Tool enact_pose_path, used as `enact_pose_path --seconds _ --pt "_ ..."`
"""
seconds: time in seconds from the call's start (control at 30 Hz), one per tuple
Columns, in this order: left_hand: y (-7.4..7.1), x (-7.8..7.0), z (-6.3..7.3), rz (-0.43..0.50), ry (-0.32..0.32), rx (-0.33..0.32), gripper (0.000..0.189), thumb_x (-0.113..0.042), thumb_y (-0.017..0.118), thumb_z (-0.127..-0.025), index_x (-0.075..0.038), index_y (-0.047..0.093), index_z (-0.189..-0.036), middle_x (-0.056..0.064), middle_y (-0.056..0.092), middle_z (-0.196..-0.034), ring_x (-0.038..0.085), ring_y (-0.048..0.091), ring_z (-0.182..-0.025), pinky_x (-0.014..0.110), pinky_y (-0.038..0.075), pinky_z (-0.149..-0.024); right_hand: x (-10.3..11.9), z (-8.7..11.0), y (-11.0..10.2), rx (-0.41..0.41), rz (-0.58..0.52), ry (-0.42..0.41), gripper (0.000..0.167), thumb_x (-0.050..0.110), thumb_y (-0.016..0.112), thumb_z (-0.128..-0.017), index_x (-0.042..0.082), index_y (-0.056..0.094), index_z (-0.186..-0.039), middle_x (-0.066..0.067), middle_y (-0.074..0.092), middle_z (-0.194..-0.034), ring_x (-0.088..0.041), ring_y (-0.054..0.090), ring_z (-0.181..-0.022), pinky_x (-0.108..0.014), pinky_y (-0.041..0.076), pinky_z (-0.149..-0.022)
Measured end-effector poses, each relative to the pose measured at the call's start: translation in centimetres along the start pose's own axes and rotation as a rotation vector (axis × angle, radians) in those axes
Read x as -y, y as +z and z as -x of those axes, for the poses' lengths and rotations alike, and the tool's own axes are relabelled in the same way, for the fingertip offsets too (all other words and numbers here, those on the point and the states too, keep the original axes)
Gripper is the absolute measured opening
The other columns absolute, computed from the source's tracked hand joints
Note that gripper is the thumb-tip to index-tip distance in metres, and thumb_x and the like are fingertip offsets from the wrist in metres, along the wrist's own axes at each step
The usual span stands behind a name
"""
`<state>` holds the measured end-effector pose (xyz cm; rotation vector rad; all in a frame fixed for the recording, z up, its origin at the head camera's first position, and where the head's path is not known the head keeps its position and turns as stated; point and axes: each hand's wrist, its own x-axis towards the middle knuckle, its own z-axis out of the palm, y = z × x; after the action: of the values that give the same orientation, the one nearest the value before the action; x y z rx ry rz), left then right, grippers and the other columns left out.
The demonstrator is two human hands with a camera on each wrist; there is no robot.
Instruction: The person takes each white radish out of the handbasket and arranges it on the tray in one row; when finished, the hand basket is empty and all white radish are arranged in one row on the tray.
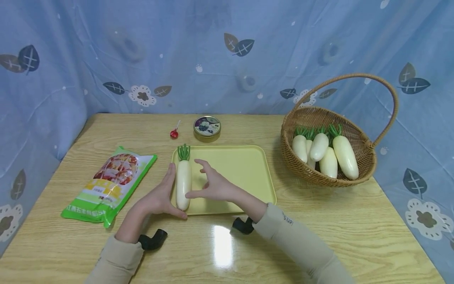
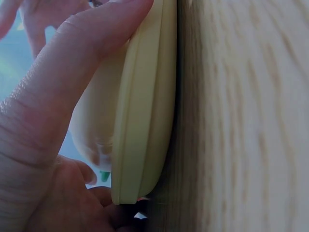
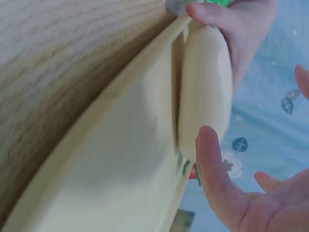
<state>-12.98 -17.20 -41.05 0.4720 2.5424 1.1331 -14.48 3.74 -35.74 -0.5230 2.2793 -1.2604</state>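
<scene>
A white radish with a green top lies lengthwise along the left side of a pale yellow tray. My left hand is at the tray's near left corner, thumb by the near rim and fingers along the left rim beside the radish. In the left wrist view, the thumb overlaps the tray's edge. Just right of the radish is my right hand, its fingers spread and holding nothing. Its thumb reaches toward the radish's lower end; whether they touch I cannot tell.
At right, a wicker basket with a tall handle holds several white radishes. A green and white food bag lies left of the tray. Behind the tray are a round tin and a red lollipop.
</scene>
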Motion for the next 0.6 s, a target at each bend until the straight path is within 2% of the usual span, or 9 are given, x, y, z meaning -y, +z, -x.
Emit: enact_pose_path --seconds 0.27,0.43,0.6 --pt "0.1 -0.1 0.0 0.007 -0.009 -0.007 0.151 -0.041 0.09 -0.044 -0.004 -0.02 -0.142 0.018 -0.02 -0.148 0.034 -0.011 -0.136 0.054 0.007 -0.107 0.3 2.6 -2.8 -0.019 0.021 -0.049 0.093 0.035 0.076 -0.073 0.026 0.017 -0.144 -0.014 0.032 -0.141 -0.03 0.056 -0.099 -0.034 0.049 -0.074" --pt "0.0 0.0 0.1 -0.001 -0.004 -0.01 0.152 -0.042 0.09 -0.043 -0.004 -0.02 -0.142 0.018 -0.02 -0.148 0.032 -0.012 -0.136 0.052 0.006 -0.108 0.1 4.3 -4.7 -0.049 0.038 -0.09 0.09 0.032 0.077 -0.073 0.029 0.02 -0.143 -0.009 0.034 -0.14 -0.033 0.054 -0.102 -0.037 0.047 -0.077" --pt "0.0 0.0 0.0 -0.003 0.02 -0.013 0.152 -0.041 0.09 -0.044 -0.002 -0.02 -0.141 0.02 -0.02 -0.148 0.033 -0.012 -0.135 0.053 0.005 -0.107 0.1 6.0 -6.2 -0.097 0.093 -0.133 0.09 0.031 0.078 -0.072 0.028 0.022 -0.143 -0.007 0.035 -0.139 -0.026 0.053 -0.102 -0.039 0.048 -0.077"
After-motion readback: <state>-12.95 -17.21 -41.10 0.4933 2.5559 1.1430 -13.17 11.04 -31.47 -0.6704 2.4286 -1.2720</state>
